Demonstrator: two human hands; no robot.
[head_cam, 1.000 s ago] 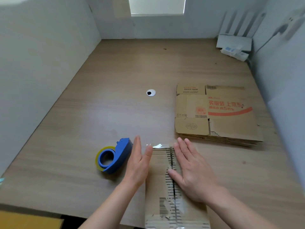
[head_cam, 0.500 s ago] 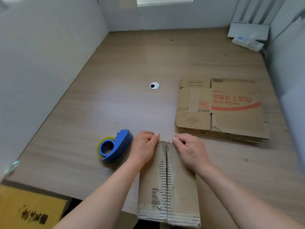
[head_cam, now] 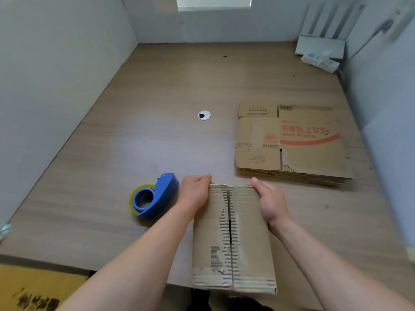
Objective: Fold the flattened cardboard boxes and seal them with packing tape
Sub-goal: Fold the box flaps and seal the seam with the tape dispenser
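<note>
Head view, near edge of a light brown wood-grain table [head_cam: 157, 97]. A brown corrugated cardboard box [head_cam: 244, 232], folded into shape, lies in front of me with its long axis pointing away; its near end overhangs the table edge. The upper face shows two flaps meeting at a central seam under a glossy strip of clear tape, with torn patches exposing the fluting and a barcode near the left of the seam.

My left hand [head_cam: 194, 194] grips the far left corner of the box, fingers curled down over the far edge. My right hand [head_cam: 270, 198] grips the far right corner in the same way, thumb along the side wall.

Just beside my left hand, touching the table, lies a blue plastic tape dispenser loaded with a yellowish roll of clear packing tape [head_cam: 155, 196].

Beyond my right hand, apart from the box, is a stack of flattened brown cardboard boxes with red print [head_cam: 310, 158].

A round silver cable grommet [head_cam: 204, 115] sits mid-table. White devices [head_cam: 320, 47] occupy the far right corner. A yellow printed surface [head_cam: 33, 286] shows below the table edge at lower left.
</note>
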